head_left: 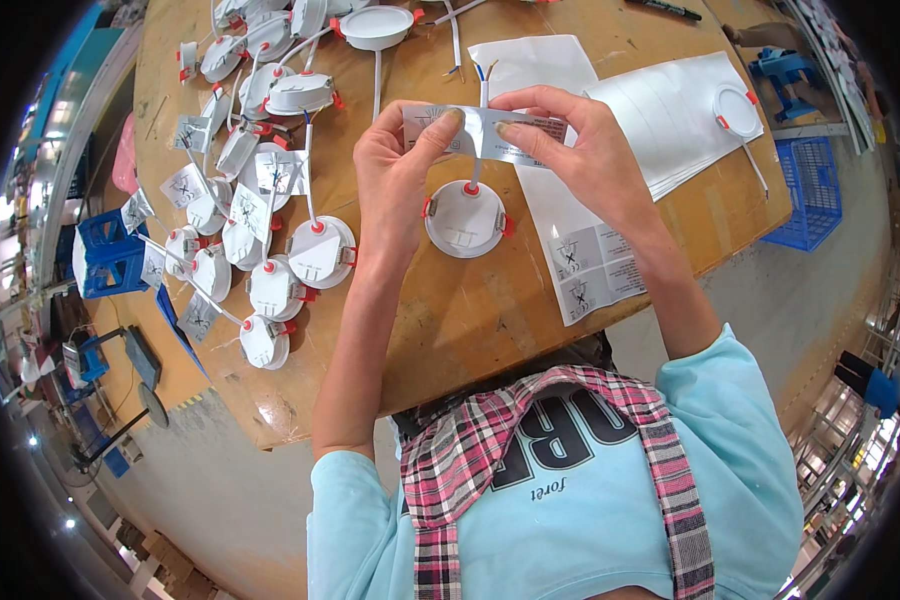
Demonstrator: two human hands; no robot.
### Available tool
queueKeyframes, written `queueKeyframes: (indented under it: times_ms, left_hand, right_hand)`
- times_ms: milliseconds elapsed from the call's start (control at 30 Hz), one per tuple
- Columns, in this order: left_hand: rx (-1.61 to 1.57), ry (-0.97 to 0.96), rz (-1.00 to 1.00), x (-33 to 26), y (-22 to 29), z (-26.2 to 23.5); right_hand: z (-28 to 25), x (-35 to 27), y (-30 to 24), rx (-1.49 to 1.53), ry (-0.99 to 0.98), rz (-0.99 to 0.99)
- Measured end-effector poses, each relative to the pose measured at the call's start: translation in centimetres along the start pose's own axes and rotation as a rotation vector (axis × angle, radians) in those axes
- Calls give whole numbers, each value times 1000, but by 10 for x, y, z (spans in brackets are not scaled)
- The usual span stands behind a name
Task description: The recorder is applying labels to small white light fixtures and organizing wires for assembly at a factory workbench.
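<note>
Between my two hands a silvery printed label (482, 134) is stretched across the white cable of a round white downlight (464, 220). My left hand (400, 160) pinches the label's left end, thumb on top. At its right end, my right hand (580, 150) grips it the same way, thumb pressed on the face. Bare wire ends (486, 72) stick out above the label. The downlight lies back side up on the table below my hands, its red-tipped clips at both sides. Sheets of labels (595, 270) lie beside my right forearm.
Several downlights (320, 252) with labelled cables cover the table's left side, with more at the back (375, 25). One downlight (737, 110) rests on the sheet stack (660, 120) at right. A blue crate (808, 190) and blue stool (115, 255) stand beyond the table's edges.
</note>
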State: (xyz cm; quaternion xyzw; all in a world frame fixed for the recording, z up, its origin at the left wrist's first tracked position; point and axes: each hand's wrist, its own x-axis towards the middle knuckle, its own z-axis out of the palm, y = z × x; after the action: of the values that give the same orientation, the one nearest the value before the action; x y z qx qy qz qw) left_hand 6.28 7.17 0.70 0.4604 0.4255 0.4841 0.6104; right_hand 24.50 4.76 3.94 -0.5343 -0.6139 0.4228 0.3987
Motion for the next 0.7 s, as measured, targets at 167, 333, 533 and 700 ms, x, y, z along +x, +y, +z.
queueKeyframes:
  times_ms: [167, 333, 533, 700]
  left_hand:
    - [-12, -35, -18, 1, 0, -1]
    - [-20, -46, -21, 1, -1, -3]
    - [-74, -75, -32, 1, -2, -4]
    - [-149, -67, -39, 1, 0, -3]
  right_hand:
    - [1, -1, 4, 14, 14, -1]
    - [2, 0, 7, 14, 25, -31]
    - [3, 0, 15, 79, 27, -28]
    - [3, 2, 15, 133, -25, -13]
